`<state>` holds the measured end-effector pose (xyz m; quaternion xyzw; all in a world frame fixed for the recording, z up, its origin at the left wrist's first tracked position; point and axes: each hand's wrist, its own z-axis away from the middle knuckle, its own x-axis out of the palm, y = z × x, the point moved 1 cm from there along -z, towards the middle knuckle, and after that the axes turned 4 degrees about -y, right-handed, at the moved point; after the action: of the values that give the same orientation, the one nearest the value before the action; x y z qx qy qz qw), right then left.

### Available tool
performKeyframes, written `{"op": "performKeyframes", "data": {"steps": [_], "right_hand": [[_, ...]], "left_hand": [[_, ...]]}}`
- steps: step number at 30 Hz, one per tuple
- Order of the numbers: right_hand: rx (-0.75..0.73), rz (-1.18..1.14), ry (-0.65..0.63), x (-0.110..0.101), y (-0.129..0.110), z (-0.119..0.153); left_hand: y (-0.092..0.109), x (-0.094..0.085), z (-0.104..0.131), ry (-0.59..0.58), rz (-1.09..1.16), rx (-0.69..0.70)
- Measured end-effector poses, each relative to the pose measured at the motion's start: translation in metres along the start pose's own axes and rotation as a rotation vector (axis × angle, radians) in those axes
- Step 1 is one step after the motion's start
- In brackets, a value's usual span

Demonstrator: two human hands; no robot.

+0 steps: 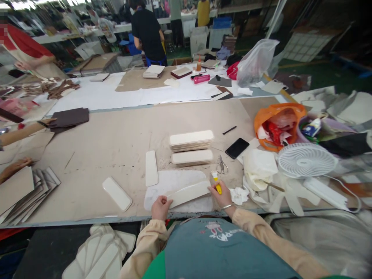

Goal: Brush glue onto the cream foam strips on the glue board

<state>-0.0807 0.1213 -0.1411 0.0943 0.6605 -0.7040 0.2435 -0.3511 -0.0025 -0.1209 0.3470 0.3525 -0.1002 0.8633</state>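
Observation:
A long white strip [190, 193] lies slightly bowed over a pale sheet [174, 178] near the table's front edge. My left hand [161, 207] pinches its left end. At its right end, my right hand [221, 194] has closed fingers on the strip and also holds a yellow-handled tool [217, 186] with a white head. Scissors [222, 166] rest just beyond that hand, and crumpled white tissue [239, 195] is to its right. Two stacks of white rounded strips [192, 138] stand behind the sheet. Single white pieces [151, 168] lie to the left.
A black phone [237, 148], a pen [229, 130], an orange bag [274, 128] and a white fan [307, 160] are at the right. Another person's hands are at the left by grey panels [17, 190]. White pieces [99, 252] are heaped below the front edge.

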Motion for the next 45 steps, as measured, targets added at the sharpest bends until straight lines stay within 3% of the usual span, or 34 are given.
{"op": "performKeyframes", "data": {"steps": [9, 21, 27, 34, 40, 45], "right_hand": [[0.011, 0.044, 0.027, 0.016, 0.002, -0.009], [0.035, 0.193, 0.024, 0.019, 0.004, -0.012], [-0.081, 0.252, 0.056, 0.018, 0.006, -0.012], [-0.153, 0.212, 0.049, 0.019, 0.007, -0.012], [-0.179, 0.162, 0.075, -0.002, 0.0, -0.005], [-0.084, 0.052, 0.188, -0.037, -0.003, 0.003]], "left_hand": [[0.002, -0.002, -0.013, -0.037, -0.097, 0.021], [0.001, -0.003, -0.018, -0.053, -0.193, 0.082], [-0.004, 0.0, -0.02, -0.02, -0.274, 0.159], [-0.004, 0.001, -0.021, -0.007, -0.252, 0.154], [0.0, -0.001, -0.018, 0.021, -0.137, 0.111], [0.001, -0.002, -0.013, 0.023, 0.225, 0.132]]}}
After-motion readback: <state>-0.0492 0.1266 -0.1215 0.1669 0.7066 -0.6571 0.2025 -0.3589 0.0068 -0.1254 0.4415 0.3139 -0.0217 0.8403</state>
